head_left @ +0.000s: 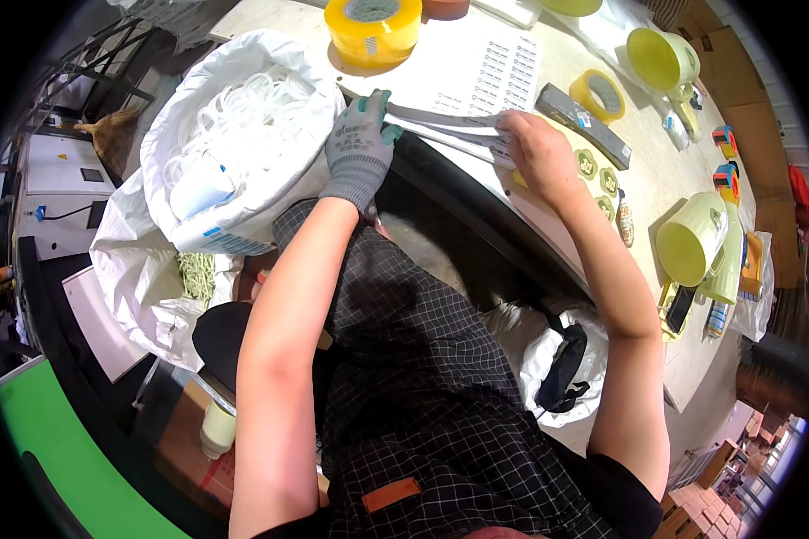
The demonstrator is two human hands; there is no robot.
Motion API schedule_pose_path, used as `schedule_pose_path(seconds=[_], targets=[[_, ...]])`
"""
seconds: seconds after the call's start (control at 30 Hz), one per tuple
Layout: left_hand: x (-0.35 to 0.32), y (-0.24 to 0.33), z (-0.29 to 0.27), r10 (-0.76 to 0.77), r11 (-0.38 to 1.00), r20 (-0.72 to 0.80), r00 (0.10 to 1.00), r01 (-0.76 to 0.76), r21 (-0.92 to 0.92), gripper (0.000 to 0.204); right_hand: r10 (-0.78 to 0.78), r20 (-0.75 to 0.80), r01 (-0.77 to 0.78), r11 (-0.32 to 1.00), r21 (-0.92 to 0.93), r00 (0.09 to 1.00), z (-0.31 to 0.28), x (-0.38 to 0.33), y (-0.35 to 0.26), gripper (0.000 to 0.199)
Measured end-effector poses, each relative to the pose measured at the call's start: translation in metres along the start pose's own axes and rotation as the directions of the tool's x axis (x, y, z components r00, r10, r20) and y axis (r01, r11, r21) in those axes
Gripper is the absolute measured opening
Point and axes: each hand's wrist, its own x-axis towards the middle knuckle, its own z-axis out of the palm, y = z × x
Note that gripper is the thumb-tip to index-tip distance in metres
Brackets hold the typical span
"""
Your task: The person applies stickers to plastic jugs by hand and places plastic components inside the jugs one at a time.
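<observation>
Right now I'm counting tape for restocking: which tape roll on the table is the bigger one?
The big yellow tape roll at the table's far edge, near the gloved left hand; the smaller roll lies flat beyond the bare right hand.

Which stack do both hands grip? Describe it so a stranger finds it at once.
Start at the pale worktable, then go to its near edge below the big yellow tape roll. The sheet stack lies there, between the gloved left hand and bare right hand. It alone is flat white paper with rows of small labels.

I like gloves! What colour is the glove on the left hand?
Grey, with green fingertips, on the left hand. It shows best in the head view.
</observation>
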Motion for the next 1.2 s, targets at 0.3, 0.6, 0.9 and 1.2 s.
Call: schedule_pose_path(seconds=[0.3, 0.6, 0.9, 1.2], targets=[[0.009, 0.014, -0.018, -0.071, 0.994, -0.092, 0.993, 0.062, -0.092, 0.037, 0.001, -0.038, -0.009, 0.980, -0.200, 0.999, 0.010, 0.002, -0.019, 0.051], [0.028, 0.000, -0.013, -0.121, 0.913, -0.074, 0.990, 0.081, -0.399, 0.031, -0.002, -0.136, -0.018, 0.989, -0.144, 0.991, 0.023, 0.009, -0.018, 0.026], [-0.029, -0.013, 0.043, -0.468, 0.629, 0.127, 0.875, 0.430, -0.648, 0.038, 0.172, -0.206, -0.163, 0.985, 0.063, 0.963, 0.014, 0.012, -0.007, 0.023], [-0.005, -0.004, 0.038, -0.368, 0.472, 0.121, 0.922, 0.297, -0.830, 0.032, 0.290, -0.201, -0.254, 0.949, 0.187, 0.936, 0.005, 0.019, -0.004, 0.023]])
